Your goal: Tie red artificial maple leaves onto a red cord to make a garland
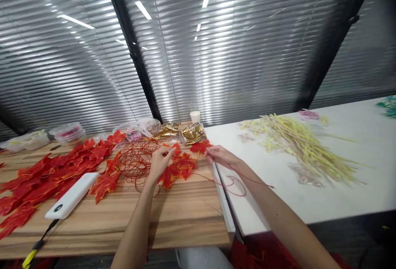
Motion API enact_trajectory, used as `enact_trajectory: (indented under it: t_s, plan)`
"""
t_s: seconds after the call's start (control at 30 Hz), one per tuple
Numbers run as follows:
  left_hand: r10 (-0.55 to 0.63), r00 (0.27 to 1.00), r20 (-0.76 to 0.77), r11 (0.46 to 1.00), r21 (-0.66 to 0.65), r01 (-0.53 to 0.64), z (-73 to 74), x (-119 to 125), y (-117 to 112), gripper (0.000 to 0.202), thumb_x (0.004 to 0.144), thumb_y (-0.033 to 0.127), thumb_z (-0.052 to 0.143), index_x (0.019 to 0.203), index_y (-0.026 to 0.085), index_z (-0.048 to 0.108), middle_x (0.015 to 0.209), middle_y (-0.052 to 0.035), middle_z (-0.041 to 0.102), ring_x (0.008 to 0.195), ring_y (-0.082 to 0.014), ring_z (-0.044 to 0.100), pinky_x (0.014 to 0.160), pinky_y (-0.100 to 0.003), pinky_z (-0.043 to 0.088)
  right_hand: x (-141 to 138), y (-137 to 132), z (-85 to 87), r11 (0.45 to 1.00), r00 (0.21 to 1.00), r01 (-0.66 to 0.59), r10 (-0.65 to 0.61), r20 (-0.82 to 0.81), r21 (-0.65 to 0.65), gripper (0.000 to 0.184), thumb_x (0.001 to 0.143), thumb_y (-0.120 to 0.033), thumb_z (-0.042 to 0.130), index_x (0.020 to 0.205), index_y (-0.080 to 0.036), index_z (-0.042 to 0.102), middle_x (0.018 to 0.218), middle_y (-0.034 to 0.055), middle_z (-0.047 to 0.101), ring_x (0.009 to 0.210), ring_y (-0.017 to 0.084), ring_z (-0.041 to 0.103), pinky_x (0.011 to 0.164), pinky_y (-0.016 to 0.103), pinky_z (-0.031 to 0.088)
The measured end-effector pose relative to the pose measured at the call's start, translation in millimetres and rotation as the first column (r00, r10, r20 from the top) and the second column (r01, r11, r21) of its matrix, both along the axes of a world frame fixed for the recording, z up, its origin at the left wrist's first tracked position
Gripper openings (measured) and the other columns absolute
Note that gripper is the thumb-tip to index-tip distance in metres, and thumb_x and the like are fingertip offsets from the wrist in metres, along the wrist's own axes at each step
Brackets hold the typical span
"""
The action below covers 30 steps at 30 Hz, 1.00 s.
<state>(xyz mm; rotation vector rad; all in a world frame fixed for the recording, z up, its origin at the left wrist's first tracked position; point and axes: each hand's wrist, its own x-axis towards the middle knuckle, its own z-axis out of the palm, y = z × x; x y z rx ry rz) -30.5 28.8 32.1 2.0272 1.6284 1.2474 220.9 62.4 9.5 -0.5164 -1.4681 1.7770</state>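
Observation:
My left hand (161, 161) is over the wooden table, its thumb and fingers drawn together beside red artificial maple leaves (180, 167); anything between the fingertips is hidden. With closed fingertips, my right hand (221, 154) pinches a thin red cord (252, 179), whose end trails across my right forearm. Another stretch of cord loops on the white table below that hand. A single red maple leaf (200, 146) lies just past the right fingertips. Left of my left hand sits a loose tangle of red cord (136, 159).
A pile of red leaves (58, 174) and a white power bank (72, 194) with a cable lie left. Gold packets (192, 133) and a paper cup (195, 116) stand behind. Yellow stems (309, 149) cover part of the white table (340, 203). A gap separates the tables.

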Motion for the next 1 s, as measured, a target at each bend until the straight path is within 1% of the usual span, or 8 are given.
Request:
enact_trajectory:
  t_s: [0.03,0.1,0.2,0.3,0.4,0.63,0.9,1.0]
  plan:
    - [0.072,0.995,-0.071,0.994,0.09,-0.065,-4.5,0.4,3.5,0.031,0.08,0.042,0.048,0.075,0.016,0.064,0.082,-0.007,0.064,0.082,-0.0196,0.057,0.079,-0.032,0.043,-5.5,-2.4,-2.2,0.999,0.998,-0.038,0.036,0.057,0.038,0.035,0.069,-0.045,0.065,0.074,-0.011,0.066,0.057,0.0011,0.057,0.056,0.01,0.05,0.054,0.022,0.036]
    - [0.235,0.955,-0.178,0.956,0.219,-0.195,-15.0,-1.0,12.6,0.034,0.083,0.038,0.042,0.097,0.013,0.061,0.101,-0.0117,0.06,0.099,-0.0226,0.052,0.089,-0.036,0.038,-15.2,-6.3,-7.4,0.994,0.991,-0.023,0.009,0.13,0.107,0.035,0.067,-0.044,0.067,0.076,-0.01,0.067,0.061,0.0028,0.06,0.058,0.011,0.052,0.054,0.022,0.037]
    - [0.437,0.841,-0.32,0.898,0.213,-0.386,-32.0,-2.9,29.9,0.055,0.083,0.042,0.039,0.121,0.002,0.043,0.117,-0.0224,0.05,0.111,-0.0293,0.045,0.093,-0.043,0.034,-26.6,-9.2,-16.6,0.978,0.978,0.087,-0.12,0.172,0.191,0.034,0.067,-0.045,0.066,0.071,-0.011,0.067,0.055,0.0011,0.058,0.051,0.01,0.049,0.051,0.022,0.036]
    - [0.458,0.757,-0.466,0.877,0.1,-0.47,-46.2,0.9,43.9,0.07,0.079,0.049,0.043,0.129,0.0,0.031,0.12,-0.0258,0.047,0.109,-0.0346,0.045,0.086,-0.045,0.037,-35.3,-10.1,-25.1,0.956,0.962,0.091,-0.157,0.223,0.28,0.037,0.072,-0.048,0.06,0.061,-0.012,0.064,0.05,-0.0002,0.054,0.044,0.009,0.045,0.045,0.022,0.034]
    - [0.443,0.719,-0.536,0.863,0.037,-0.504,-54.6,5.4,48.5,0.069,0.077,0.049,0.045,0.127,0.004,0.033,0.113,-0.0226,0.054,0.108,-0.0354,0.046,0.082,-0.044,0.038,-42.1,-11.9,-30.3,0.94,0.96,0.067,-0.152,0.234,0.335,0.041,0.077,-0.049,0.052,0.059,-0.014,0.059,0.05,-0.0007,0.053,0.044,0.009,0.044,0.044,0.021,0.033]
    - [0.35,0.817,-0.459,0.92,0.002,-0.392,-59.7,-8.7,49.5,0.031,0.079,0.032,0.047,0.1,0.012,0.059,0.098,-0.0121,0.063,0.092,-0.0214,0.057,0.08,-0.03,0.04,-50.8,-16.6,-38.0,0.941,0.972,0.034,-0.109,0.208,0.336,0.037,0.079,-0.047,0.051,0.069,-0.013,0.061,0.059,0.0017,0.059,0.048,0.01,0.049,0.046,0.021,0.036]
    - [0.402,0.878,-0.259,0.908,-0.009,-0.418,-53.5,-17.1,44.0,0.037,0.081,0.034,0.042,0.089,0.009,0.068,0.079,-0.0131,0.069,0.069,-0.0212,0.062,0.066,-0.028,0.042,-49.1,-18.0,-32.2,0.978,0.975,0.068,-0.107,0.195,0.197,0.035,0.073,-0.048,0.056,0.075,-0.012,0.057,0.068,0.0047,0.065,0.047,0.009,0.053,0.045,0.02,0.037]
    - [0.441,0.887,-0.135,0.897,0.025,-0.442,-44.5,-17.9,36.6,0.04,0.081,0.038,0.042,0.091,0.01,0.068,0.084,-0.0122,0.07,0.076,-0.0232,0.062,0.068,-0.029,0.043,-48.7,-19.1,-32.1,0.984,0.979,0.074,-0.102,0.174,0.16,0.034,0.073,-0.047,0.057,0.073,-0.013,0.054,0.069,0.0049,0.065,0.047,0.009,0.053,0.046,0.02,0.039]
